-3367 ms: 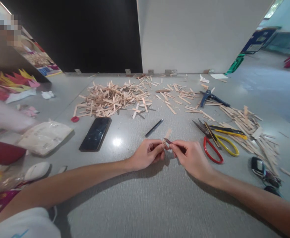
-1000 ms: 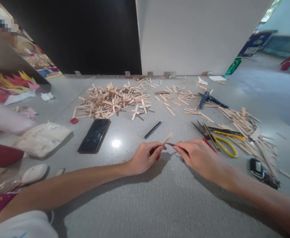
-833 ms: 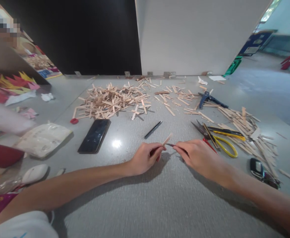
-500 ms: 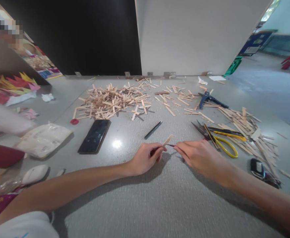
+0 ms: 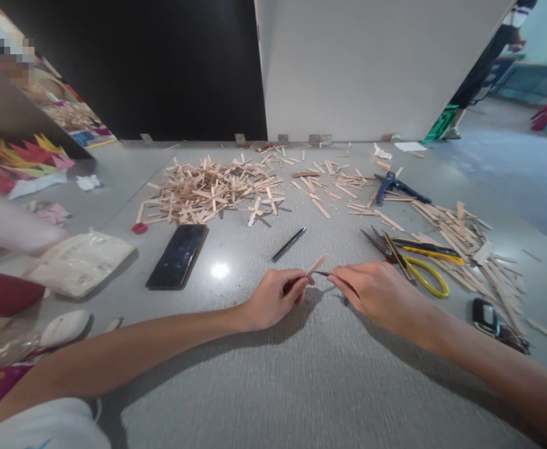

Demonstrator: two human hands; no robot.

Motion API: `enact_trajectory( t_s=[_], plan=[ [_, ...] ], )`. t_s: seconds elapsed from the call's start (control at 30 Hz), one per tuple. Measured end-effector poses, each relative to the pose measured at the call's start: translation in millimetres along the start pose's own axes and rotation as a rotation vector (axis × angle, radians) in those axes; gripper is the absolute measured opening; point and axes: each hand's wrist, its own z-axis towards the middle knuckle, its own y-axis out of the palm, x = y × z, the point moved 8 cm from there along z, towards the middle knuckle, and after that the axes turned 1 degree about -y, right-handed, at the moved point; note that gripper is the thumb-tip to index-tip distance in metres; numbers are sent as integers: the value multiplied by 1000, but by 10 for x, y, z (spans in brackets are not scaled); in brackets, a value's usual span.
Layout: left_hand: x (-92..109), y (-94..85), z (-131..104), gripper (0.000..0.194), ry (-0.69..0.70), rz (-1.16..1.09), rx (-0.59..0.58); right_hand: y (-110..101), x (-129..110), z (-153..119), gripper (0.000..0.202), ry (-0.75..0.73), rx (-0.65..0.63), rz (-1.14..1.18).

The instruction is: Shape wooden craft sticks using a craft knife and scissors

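My left hand point(image 5: 273, 300) pinches a small flat wooden stick point(image 5: 318, 264) between thumb and fingers, its free end pointing up and to the right. Facing it, my right hand point(image 5: 373, 290) is closed round a thin dark pointed tool point(image 5: 322, 273); most of it is hidden in the fingers, so its kind is unclear. The tool's tip reaches the stick beside my left fingertips. A black pen point(image 5: 289, 244) lies just beyond both hands. Close to my right hand are yellow-handled scissors point(image 5: 425, 277) and a black-and-yellow utility knife point(image 5: 427, 249).
A heap of wooden pieces point(image 5: 208, 190) lies at the back, with more sticks point(image 5: 455, 231) at right. Blue-handled pliers point(image 5: 388, 187), a phone point(image 5: 177, 257), a white mouse point(image 5: 66, 327) and a plastic packet point(image 5: 81, 262) are around. Upright panels point(image 5: 348, 68) border the table's back.
My hands, the stick and the tool stay almost exactly in place. A person has come into view at the far right, behind the panel.
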Motion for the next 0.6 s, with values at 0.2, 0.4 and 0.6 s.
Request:
enact_trajectory(
  t_s=[0.2, 0.4, 0.6],
  plan=[
    [49, -3, -9, 42, 62, 34, -11, -1, 2, -3, 29, 1, -39, -41],
    [78, 20, -43, 43, 132, 66, -46, -40, 3, 2, 37, -29, -64, 35],
    [117, 38, -72, 38, 171, 87, -54, -56, -39, -4, 32, -66, -121, 21]
  ],
)
